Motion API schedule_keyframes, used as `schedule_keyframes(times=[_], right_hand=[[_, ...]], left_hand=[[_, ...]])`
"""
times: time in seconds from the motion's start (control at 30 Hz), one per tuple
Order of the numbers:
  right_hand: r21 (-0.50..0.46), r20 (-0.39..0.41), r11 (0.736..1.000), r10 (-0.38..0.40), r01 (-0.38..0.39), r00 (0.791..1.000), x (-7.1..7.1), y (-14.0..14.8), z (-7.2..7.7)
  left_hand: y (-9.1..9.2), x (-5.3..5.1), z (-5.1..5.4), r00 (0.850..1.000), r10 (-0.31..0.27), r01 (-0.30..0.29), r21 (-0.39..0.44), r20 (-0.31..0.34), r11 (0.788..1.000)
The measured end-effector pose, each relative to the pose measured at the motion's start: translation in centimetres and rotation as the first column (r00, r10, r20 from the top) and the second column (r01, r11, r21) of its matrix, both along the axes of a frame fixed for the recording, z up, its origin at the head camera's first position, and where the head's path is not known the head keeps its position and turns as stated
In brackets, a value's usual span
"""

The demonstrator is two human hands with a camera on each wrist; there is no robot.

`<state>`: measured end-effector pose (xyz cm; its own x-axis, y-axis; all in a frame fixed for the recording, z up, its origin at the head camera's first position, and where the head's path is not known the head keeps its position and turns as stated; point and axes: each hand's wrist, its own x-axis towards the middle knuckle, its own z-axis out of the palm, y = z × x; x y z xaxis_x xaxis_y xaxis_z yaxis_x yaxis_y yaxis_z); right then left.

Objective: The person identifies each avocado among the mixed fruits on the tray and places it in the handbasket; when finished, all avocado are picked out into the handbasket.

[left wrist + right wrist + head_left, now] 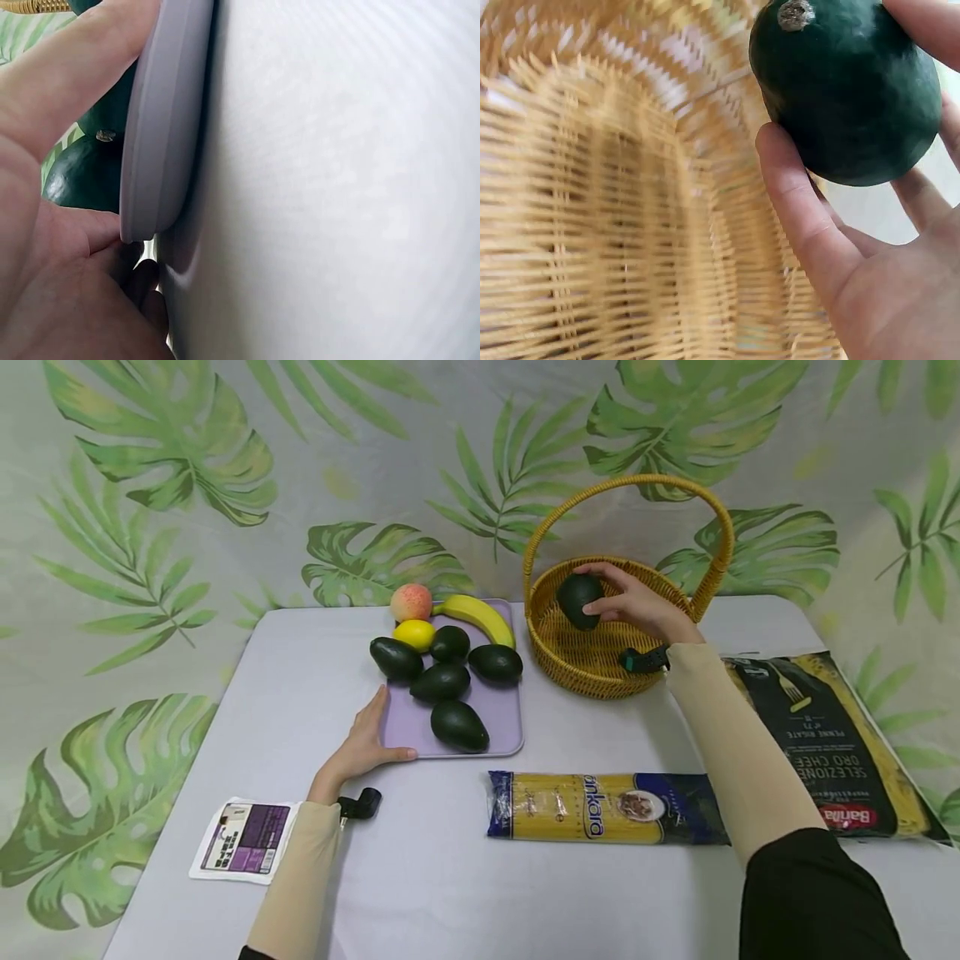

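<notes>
The right hand [637, 604] grips a dark green avocado [579, 602] over the wicker basket [581, 664]; in the right wrist view fingers and thumb curl round the avocado [847, 90]. At the lower left corner of the lilac tray [510, 739], the left hand [363, 737] rests with thumb and fingers spread along its edges; the left wrist view shows the hand [67, 262] touching the tray rim [161, 150]. On the tray lie several avocados [459, 727], a lemon [414, 634], a peach [411, 602] and a banana [476, 617].
A long spaghetti pack [585, 807] lies in front of the tray and basket, partly under the right forearm. To the right is a large black penne bag [832, 735]. A white and purple packet [246, 841] lies at the left. The basket's tall handle [630, 482] arches above it.
</notes>
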<state>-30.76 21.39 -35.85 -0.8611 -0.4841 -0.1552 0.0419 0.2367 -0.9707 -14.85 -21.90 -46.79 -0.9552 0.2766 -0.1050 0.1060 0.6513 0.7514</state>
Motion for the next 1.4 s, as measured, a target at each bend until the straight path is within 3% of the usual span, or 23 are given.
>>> schedule_keyframes(times=[0.33, 0.93, 1.2, 1.4], right_hand=[[0.097, -0.015, 0.993, -0.073, 0.074, 0.997, -2.0, -0.2, -1.6], [0.260, -0.051, 0.950, -0.163, 0.170, 0.985, -3.0, -3.4, -4.0], [0.388, -0.136, 0.906, -0.123, 0.167, 0.983, -3.2, -4.1, -4.0], [0.418, -0.183, 0.894, -0.095, 0.165, 0.978, -2.8, -3.7, -3.0]], left_hand=[[0.0, 0.0, 0.0, 1.000, -0.003, 0.003, -0.003, -0.003, 1.000], [0.0, 0.0, -0.1, 1.000, 0.001, -0.001, 0.000, 0.005, 1.000], [0.0, 0.0, -0.3, 1.000, 0.008, -0.008, -0.004, 0.016, 1.000], [0.0, -0.1, -0.3, 1.000, 0.009, -0.009, 0.008, 0.015, 1.000]])
